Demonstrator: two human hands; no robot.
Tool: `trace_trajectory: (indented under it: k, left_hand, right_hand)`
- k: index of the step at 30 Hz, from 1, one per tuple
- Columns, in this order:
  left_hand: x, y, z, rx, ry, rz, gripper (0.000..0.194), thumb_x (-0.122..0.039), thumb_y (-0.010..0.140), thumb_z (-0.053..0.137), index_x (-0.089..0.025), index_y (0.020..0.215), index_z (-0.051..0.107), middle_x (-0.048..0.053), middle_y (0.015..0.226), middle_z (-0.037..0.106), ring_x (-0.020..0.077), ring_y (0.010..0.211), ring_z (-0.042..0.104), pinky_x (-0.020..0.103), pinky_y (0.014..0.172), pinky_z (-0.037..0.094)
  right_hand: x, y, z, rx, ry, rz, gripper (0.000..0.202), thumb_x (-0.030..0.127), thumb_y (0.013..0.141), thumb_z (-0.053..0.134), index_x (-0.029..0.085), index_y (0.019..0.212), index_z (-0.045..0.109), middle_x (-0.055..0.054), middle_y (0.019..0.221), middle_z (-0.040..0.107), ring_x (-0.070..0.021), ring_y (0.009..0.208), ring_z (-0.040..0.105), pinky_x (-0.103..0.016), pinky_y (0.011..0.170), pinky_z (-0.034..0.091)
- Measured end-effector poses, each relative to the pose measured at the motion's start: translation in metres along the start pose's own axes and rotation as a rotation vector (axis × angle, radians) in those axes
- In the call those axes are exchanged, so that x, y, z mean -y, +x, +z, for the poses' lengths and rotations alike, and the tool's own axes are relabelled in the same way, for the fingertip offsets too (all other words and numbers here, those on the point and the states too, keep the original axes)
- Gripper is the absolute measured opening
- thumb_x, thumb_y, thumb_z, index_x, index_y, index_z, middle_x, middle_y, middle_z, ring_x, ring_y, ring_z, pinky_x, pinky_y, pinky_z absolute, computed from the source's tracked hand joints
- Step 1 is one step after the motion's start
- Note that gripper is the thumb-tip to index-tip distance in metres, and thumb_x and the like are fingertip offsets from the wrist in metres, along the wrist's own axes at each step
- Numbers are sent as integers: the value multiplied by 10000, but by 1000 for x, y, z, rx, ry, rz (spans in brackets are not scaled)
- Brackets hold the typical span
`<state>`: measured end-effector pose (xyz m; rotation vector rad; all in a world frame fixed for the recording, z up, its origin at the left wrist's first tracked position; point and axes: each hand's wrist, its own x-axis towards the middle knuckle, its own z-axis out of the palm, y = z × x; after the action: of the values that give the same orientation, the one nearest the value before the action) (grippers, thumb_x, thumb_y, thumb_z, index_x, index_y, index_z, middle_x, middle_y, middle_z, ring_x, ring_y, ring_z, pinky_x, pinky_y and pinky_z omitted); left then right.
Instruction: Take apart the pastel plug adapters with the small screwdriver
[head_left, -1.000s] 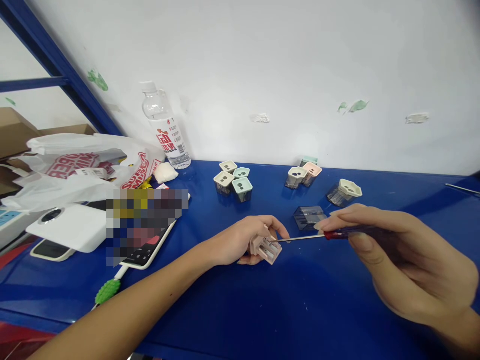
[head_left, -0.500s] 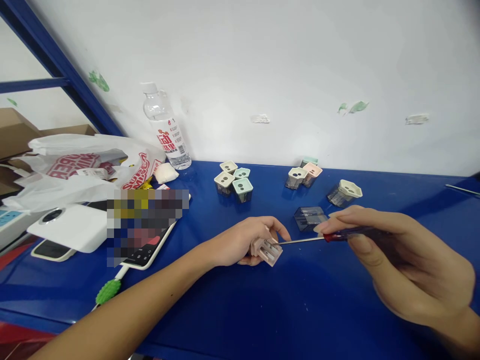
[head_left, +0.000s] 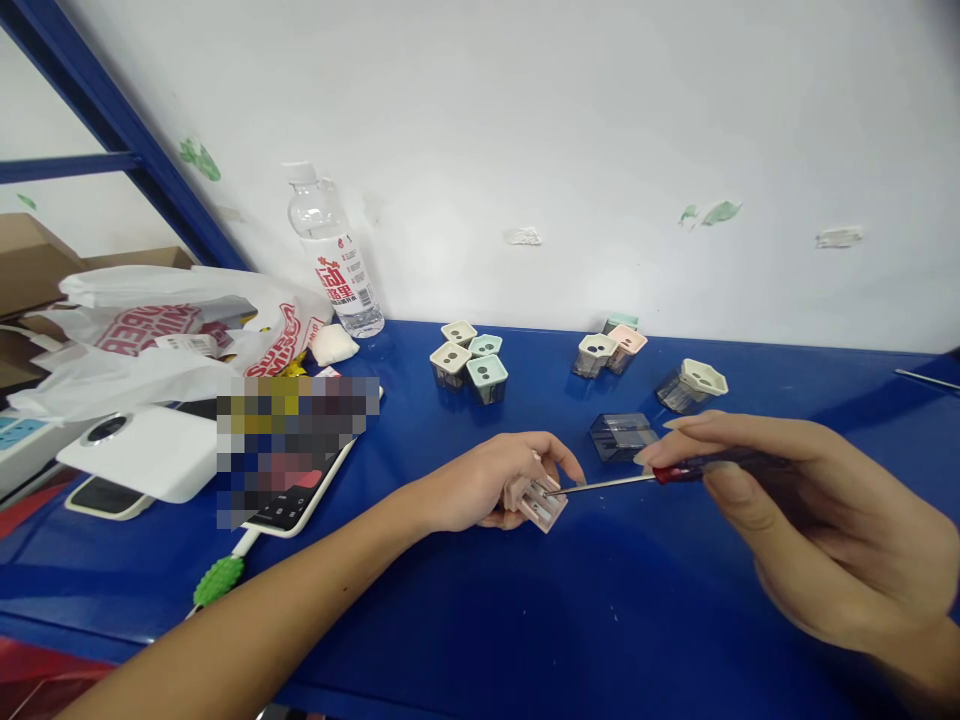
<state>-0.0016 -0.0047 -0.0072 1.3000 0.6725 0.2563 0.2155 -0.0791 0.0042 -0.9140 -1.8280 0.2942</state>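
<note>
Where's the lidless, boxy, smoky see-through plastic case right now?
In the head view, the case lies right of centre on the glossy blue table, just beyond the slim metal-shafted screwdriver and next to the fingertips of the right hand.

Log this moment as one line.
left hand: holding pink sharpener | right hand: holding screwdriver, tip at sharpener | nearby: smoky container

glossy blue table (head_left: 600,640): sharpeners (head_left: 487,372), mostly clustered; smoky clear case (head_left: 621,438); bottle (head_left: 337,265); phone (head_left: 289,512).
</note>
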Motion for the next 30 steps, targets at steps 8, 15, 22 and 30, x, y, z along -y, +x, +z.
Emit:
trace_trajectory:
  k: [8, 15, 22, 30]
  left_hand:
    - [0, 0, 0, -2, 8, -12, 327, -323, 720, 500, -128, 979, 543, -27, 625, 492, 52, 394, 334, 163, 341, 199]
    - [1, 0, 0, -26, 111, -55, 236, -268, 774, 457, -156, 961, 546, -39, 599, 485, 65, 429, 363, 165, 375, 245]
    - [-4, -5, 4, -59, 300, -53, 238, -273, 838, 407, -185, 1003, 554, -38, 696, 523, 63, 496, 418, 166, 452, 324]
    - [-3, -5, 6, -76, 347, -44, 226, -300, 855, 422, -190, 997, 558, -30, 723, 536, 64, 509, 447, 168, 469, 352]
  right_hand:
    - [-2, 0, 0, 1, -25, -4, 370, 64, 885, 534, 230, 1212, 582, 2, 917, 704, -82, 801, 681, -122, 785, 555]
    - [-3, 2, 1, 58, -85, -95, 421, 56, 847, 600, 257, 1216, 575, 21, 927, 695, -91, 785, 676, -170, 792, 554]
    - [-1, 1, 1, 78, -87, -106, 432, 192, 848, 667, 307, 1253, 570, 23, 842, 696, -122, 679, 677, -203, 620, 572]
    - [5, -5, 2, 112, -140, 48, 568, 178, 894, 537, 258, 1439, 397, -46, 1072, 701, -214, 953, 684, -324, 846, 576]
